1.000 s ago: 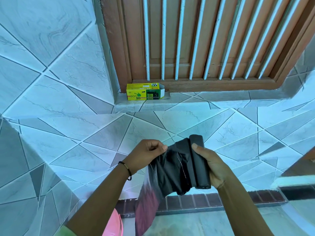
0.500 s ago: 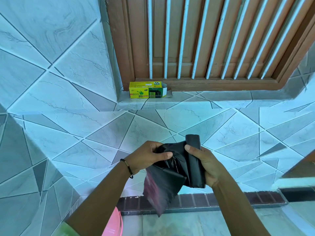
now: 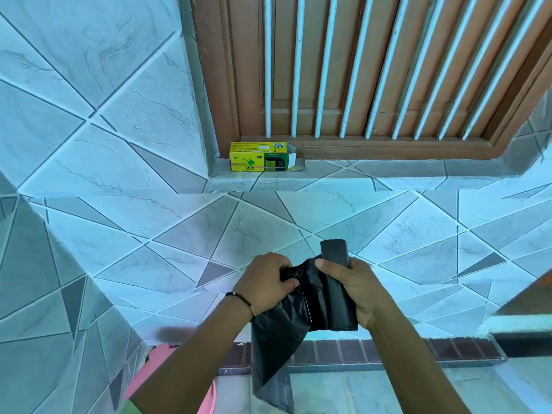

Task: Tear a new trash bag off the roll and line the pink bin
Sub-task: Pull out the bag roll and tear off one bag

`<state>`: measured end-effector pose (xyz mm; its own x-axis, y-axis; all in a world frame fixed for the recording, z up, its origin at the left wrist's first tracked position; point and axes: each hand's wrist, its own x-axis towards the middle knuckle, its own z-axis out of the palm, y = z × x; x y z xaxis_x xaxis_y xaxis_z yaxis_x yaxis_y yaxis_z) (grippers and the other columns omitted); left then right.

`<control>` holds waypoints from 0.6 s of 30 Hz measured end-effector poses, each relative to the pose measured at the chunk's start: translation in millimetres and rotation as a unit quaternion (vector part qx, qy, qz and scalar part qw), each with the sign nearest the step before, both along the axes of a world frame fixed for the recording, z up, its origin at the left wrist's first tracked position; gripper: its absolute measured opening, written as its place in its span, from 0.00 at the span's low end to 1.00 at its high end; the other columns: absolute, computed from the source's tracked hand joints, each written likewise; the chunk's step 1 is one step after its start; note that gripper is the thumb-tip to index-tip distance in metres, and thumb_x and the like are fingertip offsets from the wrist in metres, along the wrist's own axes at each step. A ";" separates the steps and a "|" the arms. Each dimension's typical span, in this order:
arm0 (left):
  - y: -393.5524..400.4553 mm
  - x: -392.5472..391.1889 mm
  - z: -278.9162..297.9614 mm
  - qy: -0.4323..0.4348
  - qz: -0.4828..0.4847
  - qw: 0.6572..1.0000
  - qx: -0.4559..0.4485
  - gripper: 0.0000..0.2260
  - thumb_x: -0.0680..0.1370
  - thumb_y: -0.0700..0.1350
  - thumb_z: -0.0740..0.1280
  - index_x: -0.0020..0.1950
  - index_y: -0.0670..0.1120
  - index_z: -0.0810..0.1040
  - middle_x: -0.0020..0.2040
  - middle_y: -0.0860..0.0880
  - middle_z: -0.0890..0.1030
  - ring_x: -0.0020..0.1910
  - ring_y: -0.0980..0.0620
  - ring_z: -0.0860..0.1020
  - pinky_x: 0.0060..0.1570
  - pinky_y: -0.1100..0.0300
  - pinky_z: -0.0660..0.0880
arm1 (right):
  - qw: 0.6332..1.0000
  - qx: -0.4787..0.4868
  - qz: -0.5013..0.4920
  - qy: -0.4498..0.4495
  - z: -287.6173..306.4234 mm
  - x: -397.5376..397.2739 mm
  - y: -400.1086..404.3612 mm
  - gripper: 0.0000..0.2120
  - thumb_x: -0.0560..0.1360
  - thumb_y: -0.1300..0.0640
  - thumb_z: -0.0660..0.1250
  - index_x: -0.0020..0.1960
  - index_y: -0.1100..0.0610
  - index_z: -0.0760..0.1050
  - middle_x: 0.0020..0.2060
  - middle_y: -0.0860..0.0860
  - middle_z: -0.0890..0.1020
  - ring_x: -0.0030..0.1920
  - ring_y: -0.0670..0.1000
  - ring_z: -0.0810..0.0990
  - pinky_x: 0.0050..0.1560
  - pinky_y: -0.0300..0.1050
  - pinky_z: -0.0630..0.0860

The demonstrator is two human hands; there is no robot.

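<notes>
I see my right hand [image 3: 352,291] wrapped around the black roll [image 3: 334,282], my left hand [image 3: 263,283] pinching the loose trash bag [image 3: 277,339] beside it, above the pink bin [image 3: 176,380]. Pulling unevenly could rip the film off the perforation.

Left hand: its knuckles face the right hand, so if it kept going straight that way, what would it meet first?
The left hand would first meet the loose bag it pinches, then probably the roll in the right hand.
</notes>
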<state>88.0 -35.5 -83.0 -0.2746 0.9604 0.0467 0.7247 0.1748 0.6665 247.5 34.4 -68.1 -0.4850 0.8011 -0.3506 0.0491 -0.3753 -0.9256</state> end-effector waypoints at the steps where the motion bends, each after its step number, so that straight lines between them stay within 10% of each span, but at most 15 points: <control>1: 0.7 1.5 -2.1 0.011 0.012 1.000 0.003 0.04 0.72 0.45 0.69 0.42 0.46 0.79 0.35 0.52 0.75 0.36 0.52 0.74 0.37 0.64 0.67 | 1.000 0.005 -0.003 -0.004 0.6 -1.0 -1.1 0.12 0.68 0.58 0.74 0.47 0.62 0.78 0.38 0.58 0.83 0.34 0.55 0.82 0.34 0.45 0.79; 10: 10.8 14.2 -10.8 0.012 0.094 0.995 0.008 0.03 0.70 0.46 0.67 0.38 0.48 0.79 0.38 0.49 0.82 0.41 0.47 0.79 0.42 0.57 0.77 | 0.997 0.068 -0.031 -0.026 0.9 -10.9 -8.7 0.08 0.68 0.59 0.74 0.45 0.59 0.78 0.37 0.57 0.82 0.33 0.53 0.81 0.35 0.45 0.80; 16: 6.4 5.7 -8.7 -0.385 0.046 0.919 -0.072 0.06 0.70 0.45 0.72 0.42 0.43 0.81 0.39 0.45 0.82 0.40 0.47 0.80 0.50 0.53 0.77 | 0.996 0.070 -0.047 0.005 8.1 -3.7 -0.4 0.09 0.69 0.58 0.74 0.45 0.60 0.76 0.38 0.57 0.81 0.36 0.55 0.81 0.36 0.46 0.80; 18: 3.7 4.5 -8.7 -0.399 -0.005 0.912 -0.090 0.03 0.72 0.42 0.72 0.44 0.44 0.82 0.42 0.45 0.84 0.41 0.48 0.81 0.52 0.55 0.78 | 0.997 0.069 -0.033 0.003 8.0 -2.2 1.1 0.09 0.69 0.58 0.74 0.45 0.60 0.76 0.38 0.57 0.81 0.36 0.54 0.81 0.35 0.46 0.80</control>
